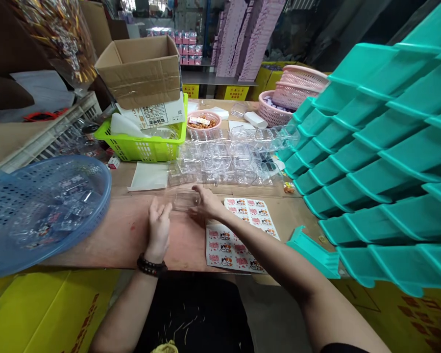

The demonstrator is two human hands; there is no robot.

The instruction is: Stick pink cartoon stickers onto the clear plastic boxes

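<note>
A small clear plastic box (185, 200) is in my right hand (206, 203), thumb and fingers gripping its right end just above the table. Close to the box's left side, my left hand (159, 223) has its fingers curled together; whatever they may hold is hidden. Sheets of cat stickers with pink print (238, 240) lie under and beside my right forearm. Beyond both hands stand rows of clear plastic boxes (220, 159). A white sheet (149, 176) lies left of those rows.
A blue basket (105, 196) of small packets stands at left, a lime-green basket (143, 149) and cardboard box (139, 81) behind. Stacked teal bins (382, 147) rise at right, with a loose teal piece (312, 252) beside them. Farther back are a pink basket (208, 128) and larger pink baskets (294, 90).
</note>
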